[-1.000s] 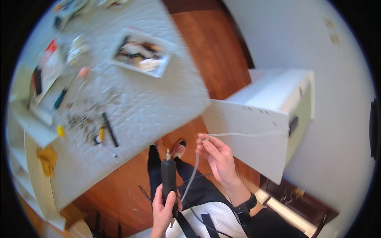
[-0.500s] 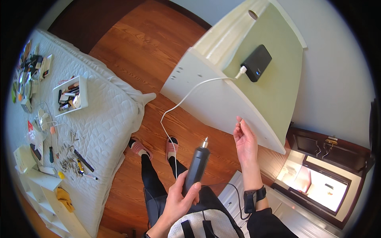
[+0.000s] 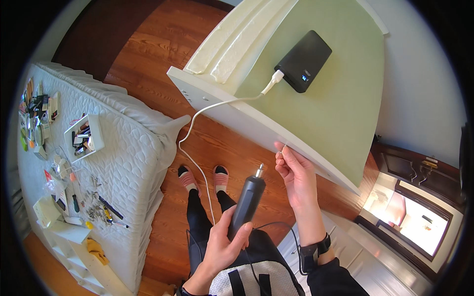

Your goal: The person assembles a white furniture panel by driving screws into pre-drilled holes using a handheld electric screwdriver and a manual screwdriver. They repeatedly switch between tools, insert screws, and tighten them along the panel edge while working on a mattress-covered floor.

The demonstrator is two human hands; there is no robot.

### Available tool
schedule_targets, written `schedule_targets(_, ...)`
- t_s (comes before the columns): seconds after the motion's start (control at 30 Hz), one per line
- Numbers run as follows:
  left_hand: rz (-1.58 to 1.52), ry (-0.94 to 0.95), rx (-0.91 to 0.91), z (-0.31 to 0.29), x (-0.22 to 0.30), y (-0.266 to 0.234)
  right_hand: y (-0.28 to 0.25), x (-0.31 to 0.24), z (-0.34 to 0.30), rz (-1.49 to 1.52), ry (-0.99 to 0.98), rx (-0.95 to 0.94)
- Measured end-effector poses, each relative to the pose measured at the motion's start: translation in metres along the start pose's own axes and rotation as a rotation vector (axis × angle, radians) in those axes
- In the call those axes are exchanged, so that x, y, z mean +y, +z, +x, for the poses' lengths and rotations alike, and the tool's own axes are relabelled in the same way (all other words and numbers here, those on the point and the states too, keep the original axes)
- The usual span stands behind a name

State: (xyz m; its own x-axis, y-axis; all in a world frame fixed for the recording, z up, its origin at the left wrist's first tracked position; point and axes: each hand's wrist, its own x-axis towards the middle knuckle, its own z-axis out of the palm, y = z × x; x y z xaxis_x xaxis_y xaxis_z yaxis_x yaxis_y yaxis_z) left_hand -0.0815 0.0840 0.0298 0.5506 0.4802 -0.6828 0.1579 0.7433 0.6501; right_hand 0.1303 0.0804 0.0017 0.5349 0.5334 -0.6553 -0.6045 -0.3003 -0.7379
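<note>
My left hand (image 3: pixel 223 246) is wrapped round a dark grey cordless screwdriver (image 3: pixel 247 202), whose metal bit end points up and away from me. A thin white cable (image 3: pixel 196 111) runs from near the tool's lower end to a black power bank (image 3: pixel 304 61) with a small lit display. To the right of the bit, my right hand (image 3: pixel 298 185) is raised with thumb and fingertips pinched together. Something tiny and pale shows at those fingertips, too small to name. Just behind them is the edge of a white furniture piece (image 3: pixel 232 111) with a pale green panel (image 3: pixel 340 108), where the power bank lies.
On the left, a quilted bed (image 3: pixel 136 148) bears a white box (image 3: pixel 94 150) of small items, scattered screws (image 3: pixel 96 207), a green-handled screwdriver (image 3: pixel 75 203) and more clutter. My slippered feet stand on the wooden floor (image 3: pixel 163 232). A framed mirror (image 3: pixel 414 222) is at right.
The view has shifted, and the furniture piece with the power bank looks larger. My right hand has come closer to the screwdriver's bit. My left hand keeps its hold on the tool.
</note>
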Motion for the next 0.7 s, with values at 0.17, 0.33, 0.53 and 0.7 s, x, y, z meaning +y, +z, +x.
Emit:
schedule_targets(0.17, 0.082, 0.001, -0.024, 0.013, 0.011, 0.002, 0.005, 0.003, -0.003, 0.080, 0.030, 0.088)
schedule_targets(0.33, 0.148, -0.020, -0.036, 0.021, 0.018, -0.001, 0.005, 0.001, -0.002, 0.056, 0.041, 0.082)
schedule_targets(0.53, 0.245, -0.017, -0.079, 0.029, 0.024, -0.003, 0.008, -0.006, -0.003, 0.067, 0.047, 0.055)
schedule_targets(0.7, 0.302, -0.022, -0.099, 0.031, 0.024, -0.001, 0.005, -0.010, 0.002, 0.158, 0.040, -0.043)
